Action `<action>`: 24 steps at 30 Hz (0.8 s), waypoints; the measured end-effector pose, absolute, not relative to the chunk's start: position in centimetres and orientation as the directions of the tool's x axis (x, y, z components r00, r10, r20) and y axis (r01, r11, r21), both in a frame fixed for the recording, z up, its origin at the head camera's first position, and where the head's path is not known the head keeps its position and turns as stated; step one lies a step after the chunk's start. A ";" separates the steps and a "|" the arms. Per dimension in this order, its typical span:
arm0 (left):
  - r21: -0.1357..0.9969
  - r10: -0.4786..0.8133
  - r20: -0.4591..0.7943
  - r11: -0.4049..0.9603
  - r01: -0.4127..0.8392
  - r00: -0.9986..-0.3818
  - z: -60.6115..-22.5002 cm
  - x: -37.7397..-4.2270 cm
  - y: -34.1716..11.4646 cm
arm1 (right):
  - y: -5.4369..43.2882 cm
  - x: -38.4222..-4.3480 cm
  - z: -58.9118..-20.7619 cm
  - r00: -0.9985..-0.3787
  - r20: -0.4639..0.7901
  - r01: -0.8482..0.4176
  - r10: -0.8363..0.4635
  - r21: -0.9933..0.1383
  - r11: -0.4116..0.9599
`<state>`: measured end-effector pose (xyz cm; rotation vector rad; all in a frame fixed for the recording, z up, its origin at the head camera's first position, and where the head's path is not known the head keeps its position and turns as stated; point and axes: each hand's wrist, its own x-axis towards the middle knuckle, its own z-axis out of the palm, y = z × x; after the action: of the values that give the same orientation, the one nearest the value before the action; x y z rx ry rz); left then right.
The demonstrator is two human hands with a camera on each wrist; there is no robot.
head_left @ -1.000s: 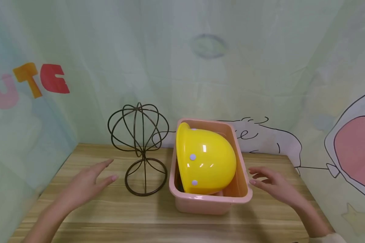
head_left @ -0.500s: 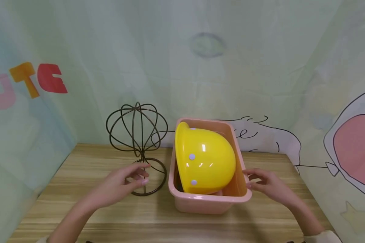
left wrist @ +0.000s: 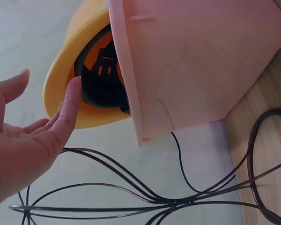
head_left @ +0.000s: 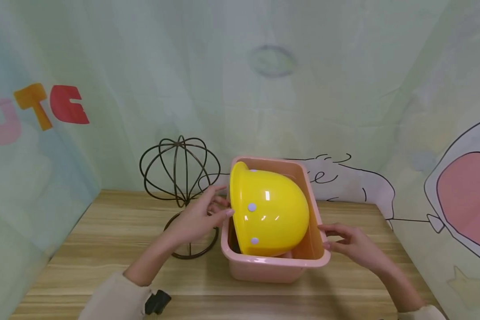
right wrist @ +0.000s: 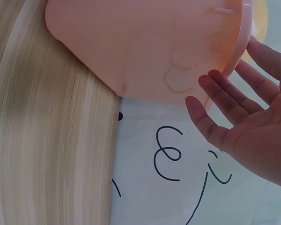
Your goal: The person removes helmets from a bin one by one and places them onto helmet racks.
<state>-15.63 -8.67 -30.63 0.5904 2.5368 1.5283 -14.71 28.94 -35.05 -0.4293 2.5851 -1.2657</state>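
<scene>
A yellow hard hat (head_left: 278, 209) with pale round studs lies on its side in a pink plastic basin (head_left: 272, 262). Its brim faces left, and the left wrist view shows the black inner harness (left wrist: 100, 86) inside. My left hand (head_left: 194, 220) is at that brim, fingertips right by the hat's opening and thumb held apart from the fingers. At the basin's right side, my right hand (head_left: 358, 246) touches the rim with relaxed fingers; in the right wrist view its fingers (right wrist: 229, 96) are spread along the outer wall.
Left of the basin stands a dark wire stand (head_left: 187, 202) with a globe-shaped top and a ring base, partly behind my left hand. All of it rests on a wooden table (head_left: 104, 222). Printed fabric (head_left: 208, 89) hangs close behind and on both sides.
My left hand has moved rightward, past the front of the wire stand, to the hat's brim. My right hand has moved slightly left onto the basin's rim. Hat and basin have stayed put.
</scene>
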 end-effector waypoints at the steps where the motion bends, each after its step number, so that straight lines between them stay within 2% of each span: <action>1: 0.881 0.383 0.093 0.399 0.255 -0.919 -30.6 -15.9 -8.4 | 28.9 -14.7 -35.0 -0.931 -0.081 -0.155 -0.357 -0.797 0.584; 13: 0.844 0.372 0.093 0.462 0.271 -0.924 -29.9 -17.9 -6.8 | 28.9 -14.7 -35.0 -0.928 -0.090 -0.147 -0.362 -0.803 0.577; 24: 0.879 0.411 0.042 0.419 0.230 -0.911 -29.9 -18.3 -6.4 | 28.9 -14.8 -35.0 -0.926 -0.083 -0.155 -0.368 -0.806 0.571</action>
<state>-18.30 -6.41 -29.94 0.5688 2.4902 1.4991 -14.77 28.95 -35.05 -0.4341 2.5634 -1.2806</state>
